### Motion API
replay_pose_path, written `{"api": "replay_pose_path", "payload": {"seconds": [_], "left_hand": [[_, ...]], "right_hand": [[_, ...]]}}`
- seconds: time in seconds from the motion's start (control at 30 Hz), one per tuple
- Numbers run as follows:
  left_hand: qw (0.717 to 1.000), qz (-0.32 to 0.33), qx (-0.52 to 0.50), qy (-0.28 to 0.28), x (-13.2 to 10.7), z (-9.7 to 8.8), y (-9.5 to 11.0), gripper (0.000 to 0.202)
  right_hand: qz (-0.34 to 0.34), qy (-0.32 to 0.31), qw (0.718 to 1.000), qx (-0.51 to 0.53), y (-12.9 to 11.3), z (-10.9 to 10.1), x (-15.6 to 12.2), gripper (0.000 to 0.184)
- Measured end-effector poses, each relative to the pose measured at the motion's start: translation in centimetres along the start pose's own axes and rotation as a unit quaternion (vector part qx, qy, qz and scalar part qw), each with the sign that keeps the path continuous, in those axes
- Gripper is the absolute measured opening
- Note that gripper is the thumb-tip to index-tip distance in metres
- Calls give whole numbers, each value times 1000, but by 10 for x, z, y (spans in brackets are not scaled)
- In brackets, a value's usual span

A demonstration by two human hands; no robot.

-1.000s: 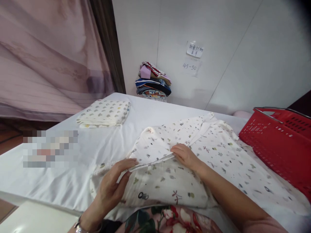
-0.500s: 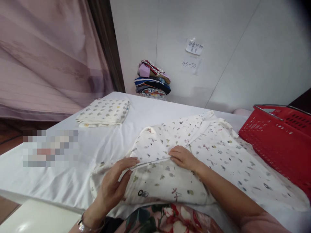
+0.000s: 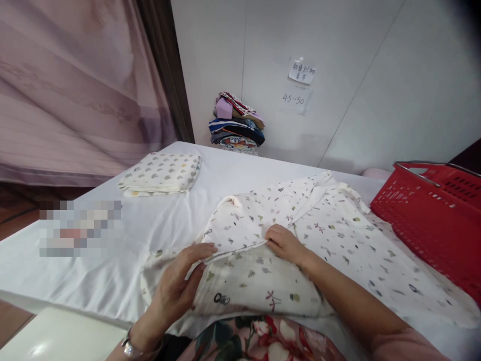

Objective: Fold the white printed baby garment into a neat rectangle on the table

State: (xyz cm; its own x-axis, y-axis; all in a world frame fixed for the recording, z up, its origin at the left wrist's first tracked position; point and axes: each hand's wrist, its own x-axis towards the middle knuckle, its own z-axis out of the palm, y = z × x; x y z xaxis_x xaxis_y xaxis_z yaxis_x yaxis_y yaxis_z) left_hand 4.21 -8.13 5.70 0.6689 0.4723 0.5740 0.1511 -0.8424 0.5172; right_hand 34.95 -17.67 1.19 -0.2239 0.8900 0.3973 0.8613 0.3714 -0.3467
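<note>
A thin white blanket (image 3: 338,250), printed with small plants and animals, lies partly folded and rumpled across the table in front of me. My left hand (image 3: 184,278) pinches the near left corner of its turned-over layer between thumb and fingers. On the same folded edge, farther right, my right hand (image 3: 283,244) has its fingers closed over the fabric. Below both hands, the lower layer spreads toward my body. The right part of the blanket runs up against the red basket.
A folded cloth with grey prints (image 3: 161,173) lies at the back left of the white-covered table (image 3: 108,281). The red plastic basket (image 3: 432,215) stands at the right. Several folded textiles (image 3: 236,123) are stacked by the wall. A blurred patch covers something at the left.
My right hand has slid slightly to the right along the folded edge. My left hand keeps its hold on the corner, and the blanket lies almost the same.
</note>
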Motion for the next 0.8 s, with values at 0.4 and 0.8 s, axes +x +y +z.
{"api": "replay_pose_path", "payload": {"seconds": [0.4,0.8], "left_hand": [[1000,9,8,2,3,-1,6,24],[1000,12,5,6,0,0,4,26]], "right_hand": [[-36,-7,998,58,-16,-6,20,24],[10,-32,990,137,-26,-1,26,29]]}}
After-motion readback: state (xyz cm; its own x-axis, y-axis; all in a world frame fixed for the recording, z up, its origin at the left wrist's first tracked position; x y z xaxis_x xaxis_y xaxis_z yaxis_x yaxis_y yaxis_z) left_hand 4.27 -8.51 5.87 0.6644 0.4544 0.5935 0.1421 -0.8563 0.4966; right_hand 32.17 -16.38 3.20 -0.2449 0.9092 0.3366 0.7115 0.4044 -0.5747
